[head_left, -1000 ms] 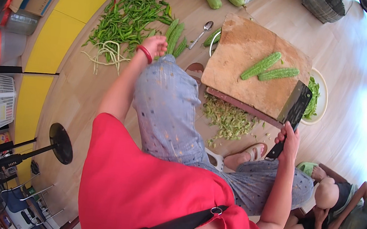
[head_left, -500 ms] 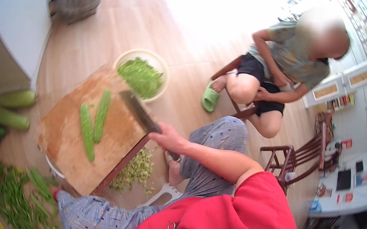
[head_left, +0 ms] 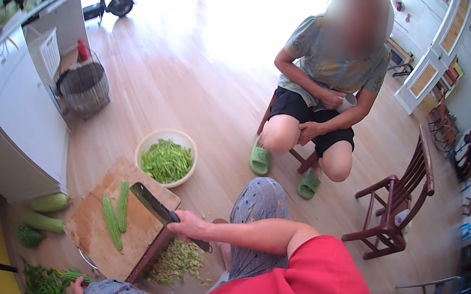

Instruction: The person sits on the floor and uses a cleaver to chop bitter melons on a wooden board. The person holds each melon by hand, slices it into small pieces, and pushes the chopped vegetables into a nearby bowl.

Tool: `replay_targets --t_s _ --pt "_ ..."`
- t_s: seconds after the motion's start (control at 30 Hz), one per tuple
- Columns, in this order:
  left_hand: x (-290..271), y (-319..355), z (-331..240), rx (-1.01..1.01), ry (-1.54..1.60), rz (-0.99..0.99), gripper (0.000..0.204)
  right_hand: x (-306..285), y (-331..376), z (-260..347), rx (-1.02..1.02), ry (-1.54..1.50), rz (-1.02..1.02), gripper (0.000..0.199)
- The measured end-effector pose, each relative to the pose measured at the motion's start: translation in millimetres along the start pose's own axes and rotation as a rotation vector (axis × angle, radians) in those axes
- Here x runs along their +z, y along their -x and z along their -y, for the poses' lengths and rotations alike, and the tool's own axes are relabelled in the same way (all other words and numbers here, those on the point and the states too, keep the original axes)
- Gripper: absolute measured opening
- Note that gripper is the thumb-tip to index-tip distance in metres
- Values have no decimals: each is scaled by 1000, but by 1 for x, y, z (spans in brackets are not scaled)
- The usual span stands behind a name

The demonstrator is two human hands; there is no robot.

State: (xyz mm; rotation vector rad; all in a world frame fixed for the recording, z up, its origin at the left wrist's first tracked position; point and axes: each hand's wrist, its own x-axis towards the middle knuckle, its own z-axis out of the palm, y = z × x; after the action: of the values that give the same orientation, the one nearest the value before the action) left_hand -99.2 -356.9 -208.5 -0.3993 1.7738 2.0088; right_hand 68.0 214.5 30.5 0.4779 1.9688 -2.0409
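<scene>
My right hand (head_left: 190,225) is closed round the handle of a broad dark cleaver (head_left: 151,202), its blade over the right edge of a thick wooden chopping board (head_left: 95,226). On the board lie two long, bumpy green gourds (head_left: 112,224), side by side and apart from the blade; they look like bitter melons. At the lower left, past my knee, my left hand (head_left: 78,290) has its fingers around stems of leafy greens (head_left: 41,283) on the floor. Part of that hand is hidden. Beyond the board stands a cream bowl (head_left: 140,157) of sliced greens (head_left: 166,161).
Pale chopped pieces (head_left: 179,261) lie heaped on the floor right of the board. Whole green gourds (head_left: 45,222) rest at its left, by a white cabinet (head_left: 18,133). A person (head_left: 328,94) sits opposite with a mug (head_left: 347,103). A wooden chair (head_left: 395,201) stands right.
My view has tilted up, showing more of the room. My left hand now shows among the greens. The cleaver stays in my right hand, and both gourds stay on the board.
</scene>
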Motion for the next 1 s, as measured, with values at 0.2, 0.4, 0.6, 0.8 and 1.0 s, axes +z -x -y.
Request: replay_targets --t_s 0.2,0.4,0.6,0.8,1.0 --pt "165 115 -220 176 8 -2 30 -3 7 2 -59 -103 87 14" --pt "298 142 -269 316 -122 292 29 -29 32 12 -21 -241 64 15" --pt "382 167 -206 149 13 502 40 -41 29 2 -34 -259 67 15" --pt "413 179 -129 -154 86 608 41 -45 27 -5 9 -284 77 15" --pt "414 184 -75 -298 242 646 28 -41 23 -9 0 -244 71 15"
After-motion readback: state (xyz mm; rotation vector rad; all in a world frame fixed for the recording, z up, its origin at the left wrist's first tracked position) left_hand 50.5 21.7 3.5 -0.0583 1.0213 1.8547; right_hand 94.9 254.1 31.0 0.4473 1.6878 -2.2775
